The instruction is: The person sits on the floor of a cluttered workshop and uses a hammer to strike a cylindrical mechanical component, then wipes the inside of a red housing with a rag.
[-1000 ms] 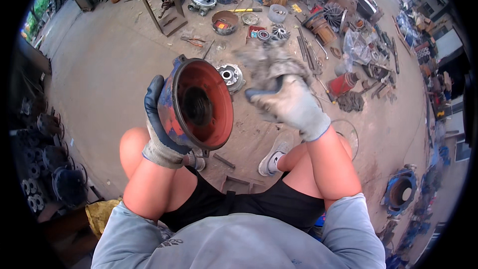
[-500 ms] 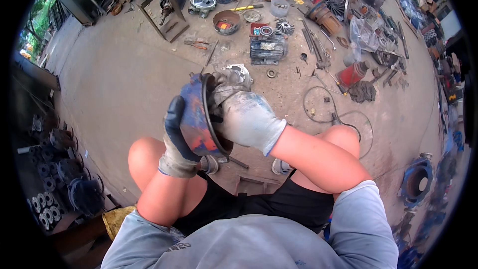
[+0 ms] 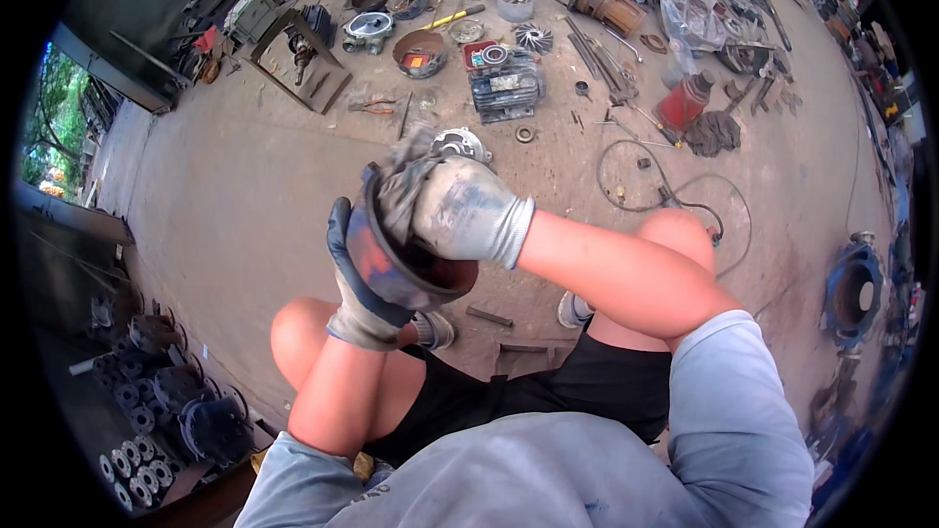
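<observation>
Held up between my knees is a round, hollow metal housing (image 3: 377, 262), worn blue and red outside with a dark rim. My left hand (image 3: 360, 288), in a dark-palmed, grey-backed work glove, wraps round its outer left side. A crumpled grey rag (image 3: 399, 181) lies against the far part of the rim, bunched in my right hand (image 3: 460, 207), whose pale glove is smudged with dirt. The right fingertips are hidden by the rag and the glove. Past the rag, a silvery ring-shaped metal cover (image 3: 464, 143) rests on the floor.
A finned electric motor (image 3: 506, 90) stands ahead, with a bearing ring (image 3: 525, 135) near it. Pliers (image 3: 373, 107) lie to its left. A red jack-like bottle (image 3: 682, 103) and a looped cable (image 3: 626, 205) are at the right. Stacked metal rings (image 3: 137, 469) sit at the lower left.
The housing has tipped so that its opening faces more upward. My right hand and the rag have moved left along its rim, and the whole view has shifted slightly.
</observation>
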A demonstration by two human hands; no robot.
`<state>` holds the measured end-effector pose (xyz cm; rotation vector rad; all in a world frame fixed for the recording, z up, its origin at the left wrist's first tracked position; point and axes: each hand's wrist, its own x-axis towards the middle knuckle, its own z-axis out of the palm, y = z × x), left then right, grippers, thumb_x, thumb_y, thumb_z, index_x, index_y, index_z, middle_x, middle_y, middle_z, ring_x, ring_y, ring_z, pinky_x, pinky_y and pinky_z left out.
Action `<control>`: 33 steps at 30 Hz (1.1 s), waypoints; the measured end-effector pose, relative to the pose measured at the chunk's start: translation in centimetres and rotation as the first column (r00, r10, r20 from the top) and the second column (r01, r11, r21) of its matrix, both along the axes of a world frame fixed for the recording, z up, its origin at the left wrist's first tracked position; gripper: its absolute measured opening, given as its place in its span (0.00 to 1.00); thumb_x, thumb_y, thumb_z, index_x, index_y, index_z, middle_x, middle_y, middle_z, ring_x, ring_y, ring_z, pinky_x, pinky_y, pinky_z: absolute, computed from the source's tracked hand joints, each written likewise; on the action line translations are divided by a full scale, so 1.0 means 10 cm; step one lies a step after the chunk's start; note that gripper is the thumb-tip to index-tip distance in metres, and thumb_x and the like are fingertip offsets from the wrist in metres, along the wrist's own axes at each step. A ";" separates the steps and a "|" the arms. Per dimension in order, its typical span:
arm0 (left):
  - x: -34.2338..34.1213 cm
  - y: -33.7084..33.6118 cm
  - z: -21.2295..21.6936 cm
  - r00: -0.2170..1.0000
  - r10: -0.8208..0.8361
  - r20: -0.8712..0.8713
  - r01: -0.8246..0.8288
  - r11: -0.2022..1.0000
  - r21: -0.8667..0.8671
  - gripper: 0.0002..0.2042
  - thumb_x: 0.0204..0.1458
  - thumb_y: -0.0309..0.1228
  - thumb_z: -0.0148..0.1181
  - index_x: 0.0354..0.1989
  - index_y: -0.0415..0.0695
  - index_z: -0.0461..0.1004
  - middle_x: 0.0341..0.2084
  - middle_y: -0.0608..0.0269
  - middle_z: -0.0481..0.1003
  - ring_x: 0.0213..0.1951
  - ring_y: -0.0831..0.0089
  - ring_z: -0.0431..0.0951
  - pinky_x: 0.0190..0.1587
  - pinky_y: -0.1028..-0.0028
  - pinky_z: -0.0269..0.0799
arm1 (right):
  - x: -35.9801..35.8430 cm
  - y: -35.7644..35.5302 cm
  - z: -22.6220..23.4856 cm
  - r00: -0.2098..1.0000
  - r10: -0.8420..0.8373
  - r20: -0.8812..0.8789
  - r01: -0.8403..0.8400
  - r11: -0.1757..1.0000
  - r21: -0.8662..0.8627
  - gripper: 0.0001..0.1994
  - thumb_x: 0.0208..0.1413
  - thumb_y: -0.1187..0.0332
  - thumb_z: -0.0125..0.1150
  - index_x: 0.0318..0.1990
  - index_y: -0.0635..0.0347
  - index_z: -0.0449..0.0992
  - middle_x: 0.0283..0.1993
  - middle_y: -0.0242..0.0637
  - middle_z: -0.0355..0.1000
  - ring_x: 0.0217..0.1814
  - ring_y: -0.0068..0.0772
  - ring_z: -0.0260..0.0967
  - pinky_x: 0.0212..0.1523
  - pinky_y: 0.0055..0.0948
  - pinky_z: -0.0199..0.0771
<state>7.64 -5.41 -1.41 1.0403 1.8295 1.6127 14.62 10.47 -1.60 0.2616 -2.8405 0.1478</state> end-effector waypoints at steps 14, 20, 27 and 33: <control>0.07 0.08 -0.28 0.853 -0.042 0.520 -0.027 0.992 0.125 0.40 0.57 0.41 0.60 0.77 0.43 0.55 0.66 0.52 0.68 0.68 0.57 0.67 0.70 0.58 0.63 | -0.06 0.21 -1.37 0.938 0.222 0.266 0.106 0.547 -0.830 0.16 0.57 0.61 0.62 0.48 0.59 0.84 0.47 0.53 0.82 0.52 0.55 0.80 0.52 0.44 0.79; 0.07 0.11 -0.39 0.777 -0.038 0.628 0.019 0.999 0.038 0.35 0.62 0.45 0.60 0.75 0.44 0.59 0.65 0.55 0.69 0.65 0.60 0.70 0.68 0.61 0.67 | 0.39 0.07 -0.41 0.901 -0.140 0.411 0.293 0.894 -0.338 0.24 0.45 0.53 0.73 0.49 0.55 0.83 0.45 0.50 0.83 0.50 0.52 0.82 0.49 0.45 0.81; -0.04 0.14 -0.49 0.256 -0.259 0.931 0.108 0.965 0.239 0.39 0.61 0.62 0.53 0.75 0.50 0.63 0.68 0.55 0.70 0.66 0.56 0.71 0.69 0.49 0.65 | 0.27 0.10 -0.42 0.978 -0.195 0.074 0.205 0.966 -0.159 0.12 0.41 0.61 0.70 0.33 0.55 0.83 0.34 0.44 0.81 0.39 0.45 0.82 0.40 0.40 0.82; -0.03 0.13 -0.22 0.256 -0.367 0.894 -0.096 0.911 0.401 0.36 0.63 0.62 0.48 0.73 0.53 0.64 0.67 0.56 0.71 0.65 0.55 0.73 0.68 0.47 0.68 | 0.18 0.37 -0.26 0.974 -0.205 -0.100 0.161 0.929 -0.332 0.13 0.56 0.64 0.67 0.46 0.60 0.80 0.41 0.43 0.82 0.41 0.41 0.82 0.42 0.40 0.81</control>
